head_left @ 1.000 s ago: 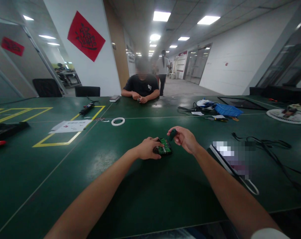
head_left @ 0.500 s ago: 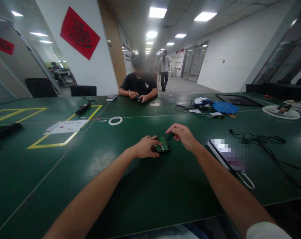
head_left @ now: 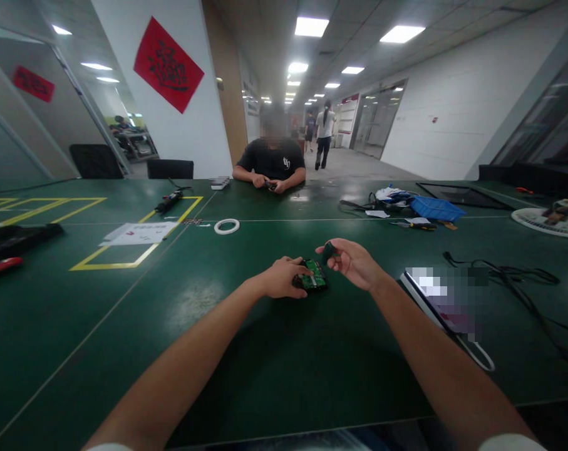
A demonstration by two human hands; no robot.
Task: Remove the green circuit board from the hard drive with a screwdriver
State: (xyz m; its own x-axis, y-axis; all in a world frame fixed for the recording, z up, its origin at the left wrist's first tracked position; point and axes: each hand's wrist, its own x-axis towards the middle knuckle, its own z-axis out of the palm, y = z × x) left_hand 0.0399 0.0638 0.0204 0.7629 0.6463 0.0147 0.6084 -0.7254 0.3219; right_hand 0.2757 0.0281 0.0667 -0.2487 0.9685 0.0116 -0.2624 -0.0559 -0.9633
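A small dark-edged device with a green circuit board (head_left: 316,273) on top lies on the green table. My left hand (head_left: 286,277) grips it from the left, fingers over its far side and thumb at its near edge, hiding that end. To the right, slightly above the table and apart from the device, my right hand (head_left: 352,260) is closed. Between its thumb and fingers is a small dark green piece (head_left: 329,252) with a rounded outline. Its exact kind is too small to make out.
Beside my right forearm lies a tablet-like device (head_left: 434,300) with a blurred screen and white cable. A white ring (head_left: 227,226), papers (head_left: 140,233) and a blue basket (head_left: 436,207) lie farther off. Across the table, a person in black (head_left: 274,161) handles a small dark object.
My right hand has turned so its palm side shows more, with the dark green piece now more visible. My left hand keeps its hold on the device. The view has shifted slightly left.
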